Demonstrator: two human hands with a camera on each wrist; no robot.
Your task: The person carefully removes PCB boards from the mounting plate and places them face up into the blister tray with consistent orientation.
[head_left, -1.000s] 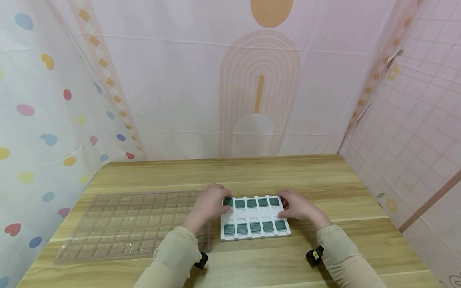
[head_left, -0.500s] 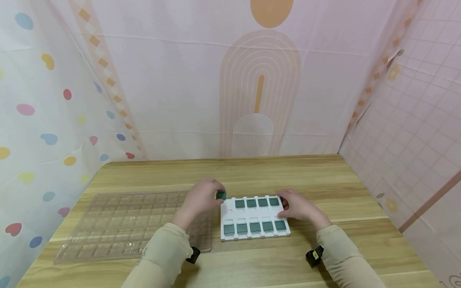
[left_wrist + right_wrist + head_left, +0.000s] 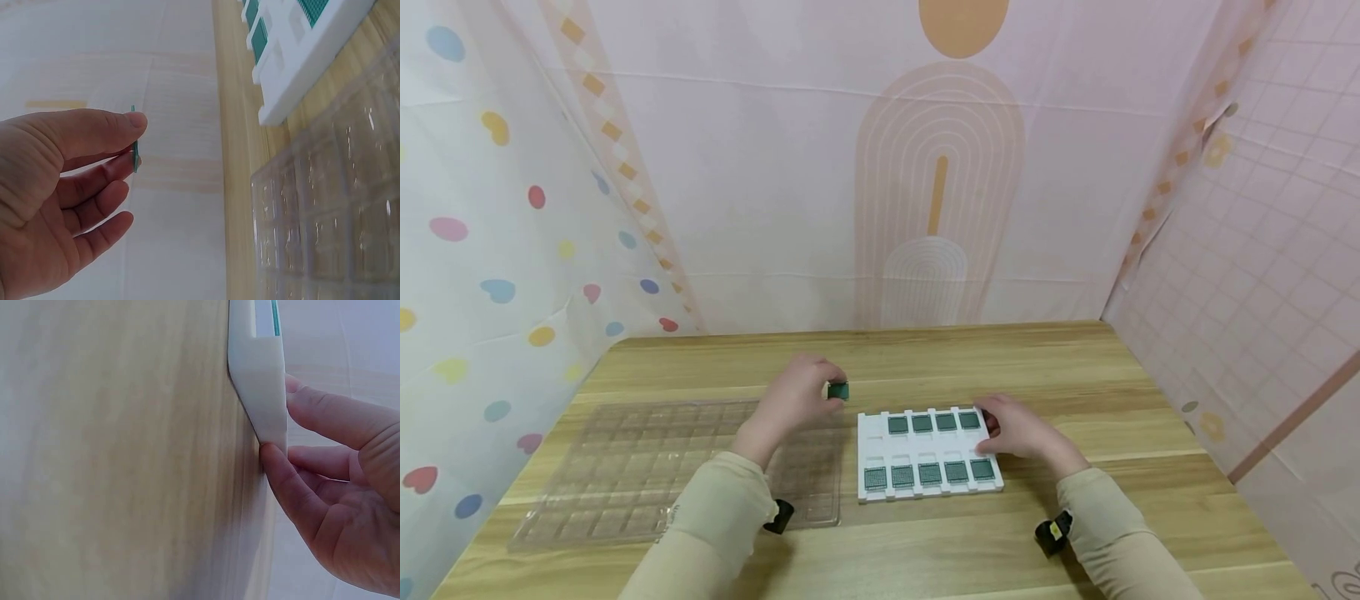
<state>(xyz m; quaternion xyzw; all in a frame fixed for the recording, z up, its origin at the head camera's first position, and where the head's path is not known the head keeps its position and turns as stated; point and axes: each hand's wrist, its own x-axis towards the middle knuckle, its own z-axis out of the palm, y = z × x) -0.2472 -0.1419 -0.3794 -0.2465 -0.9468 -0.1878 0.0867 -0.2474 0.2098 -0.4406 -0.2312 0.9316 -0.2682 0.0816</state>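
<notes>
Between thumb and fingertips my left hand (image 3: 796,392) pinches a small green circuit board (image 3: 838,391), held above the table left of the white foam tray (image 3: 887,450). The left wrist view shows this circuit board (image 3: 135,140) edge-on, a thin green line at the fingertips. More green boards lie in two rows in the tray; the far-left slot of the back row is bare. My right hand (image 3: 1018,429) grips the tray's right end. In the right wrist view the thumb lies on the tray's (image 3: 259,394) top face and a finger at its lower edge.
A clear plastic tray (image 3: 625,467) with a grid of compartments lies on the left of the wooden table (image 3: 925,550), partly under my left forearm. Printed cloth (image 3: 760,208) hangs behind the table and along both sides.
My left hand has lifted the circuit board out of the back-left slot of the white tray and moved it left and away from the tray. The right hand has stayed on the tray's end.
</notes>
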